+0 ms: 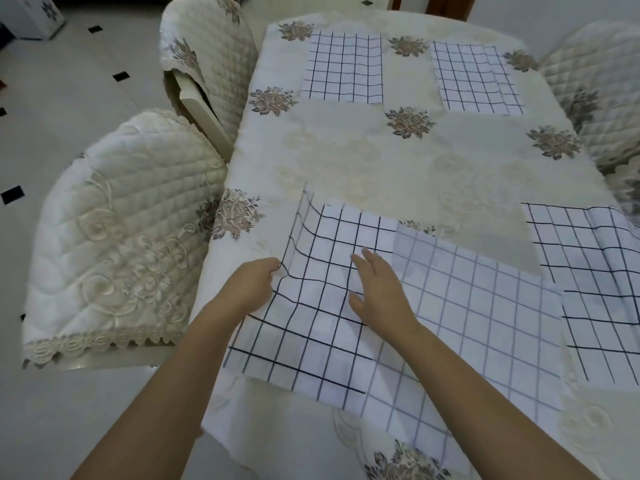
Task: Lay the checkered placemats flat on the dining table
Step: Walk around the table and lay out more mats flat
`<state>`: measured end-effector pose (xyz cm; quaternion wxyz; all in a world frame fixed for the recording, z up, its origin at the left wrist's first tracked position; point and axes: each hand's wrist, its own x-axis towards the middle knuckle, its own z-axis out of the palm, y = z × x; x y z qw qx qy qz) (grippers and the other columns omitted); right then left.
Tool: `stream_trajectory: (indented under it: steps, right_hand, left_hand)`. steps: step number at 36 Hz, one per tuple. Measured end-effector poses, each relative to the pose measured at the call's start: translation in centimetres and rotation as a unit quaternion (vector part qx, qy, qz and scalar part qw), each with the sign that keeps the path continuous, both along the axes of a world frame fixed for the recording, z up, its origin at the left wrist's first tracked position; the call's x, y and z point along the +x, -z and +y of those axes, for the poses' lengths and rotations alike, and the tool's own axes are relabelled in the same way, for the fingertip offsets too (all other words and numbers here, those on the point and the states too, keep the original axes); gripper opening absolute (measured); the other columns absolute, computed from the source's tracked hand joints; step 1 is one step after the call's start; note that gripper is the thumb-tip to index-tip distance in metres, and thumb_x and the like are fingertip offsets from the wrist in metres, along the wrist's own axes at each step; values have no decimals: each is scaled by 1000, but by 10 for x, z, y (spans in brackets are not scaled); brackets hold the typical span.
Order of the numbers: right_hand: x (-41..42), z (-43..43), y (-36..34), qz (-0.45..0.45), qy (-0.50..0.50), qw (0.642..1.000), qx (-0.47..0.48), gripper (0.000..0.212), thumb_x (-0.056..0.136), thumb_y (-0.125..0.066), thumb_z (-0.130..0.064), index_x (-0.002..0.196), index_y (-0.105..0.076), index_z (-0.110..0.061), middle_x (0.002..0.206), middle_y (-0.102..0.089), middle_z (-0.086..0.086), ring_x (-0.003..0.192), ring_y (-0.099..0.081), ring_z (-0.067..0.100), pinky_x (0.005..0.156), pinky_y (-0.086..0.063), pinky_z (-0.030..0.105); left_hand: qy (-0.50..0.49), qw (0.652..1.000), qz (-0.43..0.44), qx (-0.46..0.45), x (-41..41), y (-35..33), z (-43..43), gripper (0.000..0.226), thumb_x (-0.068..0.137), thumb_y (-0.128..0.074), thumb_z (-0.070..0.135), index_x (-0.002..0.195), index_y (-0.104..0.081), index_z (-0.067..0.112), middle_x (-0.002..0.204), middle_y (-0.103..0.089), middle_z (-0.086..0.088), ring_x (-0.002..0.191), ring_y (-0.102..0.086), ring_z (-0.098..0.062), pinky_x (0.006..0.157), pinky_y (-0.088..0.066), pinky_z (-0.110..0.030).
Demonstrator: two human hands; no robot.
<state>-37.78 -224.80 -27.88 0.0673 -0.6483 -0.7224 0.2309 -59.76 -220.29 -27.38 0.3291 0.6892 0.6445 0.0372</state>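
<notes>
**tilewatcher:** White cloth with a dark grid, that's the near placemat [311,327]. It's on the near-left part of the dining table [363,161], on top of a cream flowered cover.

**momo_k:** And the hands?

**tilewatcher:** Left hand [251,289] has the mat's left edge pinched, fingers curled in on it, and the cloth is rucked up right there. Right hand [379,289] is palm down on the middle of the same mat, fingers straight and spread, gripping nothing.

**momo_k:** Is it flat?

**tilewatcher:** Not fully, the far-left corner is lifted and wavy. A paler checked piece [485,306] lies over its right side. Can't tell if that's a second mat or a folded-over part.

**momo_k:** Others?

**tilewatcher:** Right-side placemat [595,271] is touching the paler piece and has a ridge in it. At the far end, far-left placemat [343,67] and far-right placemat [478,77] lie flat, apart from each other. Quilted chair [114,237] sits just beside the table's left edge.
</notes>
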Motion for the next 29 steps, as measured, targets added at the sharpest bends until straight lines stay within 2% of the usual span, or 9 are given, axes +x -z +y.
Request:
stream_trajectory:
  steps: [3, 8, 10, 12, 14, 16, 20, 23, 29]
  right_hand:
    - [-20, 18, -21, -14, -72, 996, 54, 67, 92, -53, -18, 148, -18, -15, 158, -8, 6, 146, -3, 25, 117, -9, 46]
    - [-51, 45, -47, -53, -181, 973, 134, 60, 88, -54, -16, 144, -32, -16, 157, -15, 4, 146, -3, 25, 114, -2, 54]
    - [-59, 53, -54, -79, -210, 964, 145, 44, 89, -52, -16, 132, -46, -14, 151, -29, 6, 145, -13, 24, 114, 0, 54]
    - [-66, 60, -63, -90, -221, 963, 128, 29, 90, -48, -18, 119, -52, -12, 131, -51, 7, 128, -41, 26, 110, -16, 49]
    - [-71, 65, -73, -92, -219, 967, 91, 23, 93, -44, -19, 113, -53, -11, 112, -61, 9, 105, -55, 29, 82, -37, 37]
    - [-74, 68, -81, -89, -217, 970, 66, 21, 93, -42, -17, 108, -55, -10, 103, -63, 11, 96, -56, 29, 65, -34, 31]
    - [-74, 74, -92, 61, -191, 978, -56, 10, 90, -49, -14, 90, -58, -10, 82, -57, 2, 79, -49, 20, 61, -35, 28]
    - [-69, 80, -94, 209, -153, 960, -107, 9, 90, -54, -10, 81, -56, -9, 71, -48, -5, 73, -46, 14, 62, -34, 19]
    - [-43, 89, -81, 489, 52, 859, -142, 24, 90, -52, -5, 71, -61, -18, 72, -55, 0, 69, -50, 15, 69, -37, 30]
  left_hand:
    - [59, 996, 61, 34, 6, -25, 13, 34, 82, -38, -12, 104, -58, 5, 74, -50, -10, 75, -47, -26, 58, -26, -26]
    - [136, 982, 113, 66, 13, -51, 23, 31, 90, -39, -4, 108, -58, 11, 105, -62, -14, 96, -55, -30, 65, -34, -31]
    - [145, 981, 115, 61, 10, -53, 24, 31, 90, -40, -3, 109, -61, 12, 106, -63, -13, 94, -55, -29, 68, -37, -31]
    - [139, 982, 118, 55, 6, -55, 25, 36, 89, -41, -3, 111, -63, 17, 107, -64, -13, 94, -56, -30, 72, -42, -34]
    - [116, 983, 125, 66, 3, -57, 23, 44, 87, -40, -3, 115, -62, 24, 109, -64, -10, 98, -57, -32, 77, -44, -37]
    - [82, 985, 129, 79, 1, -60, 20, 45, 83, -40, -3, 114, -59, 23, 108, -64, -9, 101, -58, -32, 77, -45, -36]
    - [43, 970, 175, 161, 1, -68, 16, 28, 79, -45, 1, 98, -58, 16, 96, -63, -6, 97, -57, -30, 72, -33, -31]
    - [19, 948, 177, 263, 2, -77, 11, 25, 72, -48, -4, 91, -57, 10, 101, -60, -10, 103, -49, -33, 87, -31, -39]
    - [-76, 889, 99, 440, 7, -90, -2, 65, 61, -52, -13, 124, -56, 2, 142, -40, -25, 137, -23, -49, 103, -11, -70]
